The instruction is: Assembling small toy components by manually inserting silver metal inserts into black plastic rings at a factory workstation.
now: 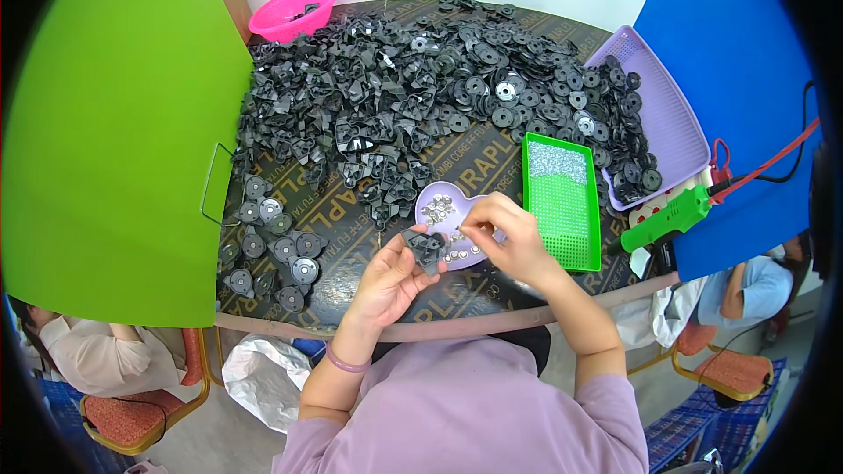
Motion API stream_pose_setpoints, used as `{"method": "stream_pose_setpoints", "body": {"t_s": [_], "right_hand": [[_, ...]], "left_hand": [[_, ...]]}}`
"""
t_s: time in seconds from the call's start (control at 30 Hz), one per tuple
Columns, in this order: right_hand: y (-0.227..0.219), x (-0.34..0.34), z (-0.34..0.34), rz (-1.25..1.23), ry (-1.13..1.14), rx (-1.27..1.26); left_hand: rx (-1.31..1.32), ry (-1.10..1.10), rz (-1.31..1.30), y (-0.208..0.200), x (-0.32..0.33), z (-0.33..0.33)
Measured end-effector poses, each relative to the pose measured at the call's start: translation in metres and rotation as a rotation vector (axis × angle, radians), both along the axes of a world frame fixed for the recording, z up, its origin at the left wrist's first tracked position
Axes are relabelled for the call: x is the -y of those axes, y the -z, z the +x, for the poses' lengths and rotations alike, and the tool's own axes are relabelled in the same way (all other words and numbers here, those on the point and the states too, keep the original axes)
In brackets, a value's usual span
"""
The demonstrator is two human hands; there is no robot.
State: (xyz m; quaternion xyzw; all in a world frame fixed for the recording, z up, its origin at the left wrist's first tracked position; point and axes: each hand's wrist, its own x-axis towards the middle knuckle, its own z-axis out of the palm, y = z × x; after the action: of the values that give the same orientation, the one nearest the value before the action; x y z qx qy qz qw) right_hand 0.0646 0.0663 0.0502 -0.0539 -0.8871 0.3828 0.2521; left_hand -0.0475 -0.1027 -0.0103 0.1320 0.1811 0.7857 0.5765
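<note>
My left hand (384, 285) is closed around a dark grey plastic part (426, 250), tilted up above the front of the table. Just to its right, my right hand (514, 241) is in a pinch with the fingertips close to the part; anything between them is too small to make out. Beneath both hands lies a light purple dish (422, 196) with rounded lobes. Small silvery metal pieces (436, 208) sit in one lobe, and small round metal pieces (457, 254) in another. My hands cover part of the dish.
Dark plastic parts (351, 96) and round discs (527, 79) are heaped behind. Finished-looking round assemblies (285, 250) lie left. Rightward are a green tray (562, 228) of tiny screws, a purple basket (672, 114) and a green electric screwdriver (672, 219). A pink bowl (285, 26) stands far left.
</note>
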Motion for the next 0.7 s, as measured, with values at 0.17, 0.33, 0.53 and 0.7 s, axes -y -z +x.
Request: {"method": "stream_pose_setpoints", "body": {"t_s": [0.17,0.33,0.53,0.7], "right_hand": [[-0.002,0.015,0.001,0.291,-0.151,-0.359],[-0.003,0.016,0.002,0.421,-0.183,-0.367],[-0.005,0.014,0.007,0.436,-0.169,-0.302],[-0.013,-0.018,0.001,0.238,-0.009,-0.275]], "left_hand": [[-0.044,0.046,0.066,-0.008,-0.004,0.010],[-0.092,0.058,0.045,-0.011,-0.004,0.011],[-0.057,0.065,0.051,-0.008,-0.008,0.014],[0.051,0.104,0.100,-0.001,-0.005,0.009]]}}
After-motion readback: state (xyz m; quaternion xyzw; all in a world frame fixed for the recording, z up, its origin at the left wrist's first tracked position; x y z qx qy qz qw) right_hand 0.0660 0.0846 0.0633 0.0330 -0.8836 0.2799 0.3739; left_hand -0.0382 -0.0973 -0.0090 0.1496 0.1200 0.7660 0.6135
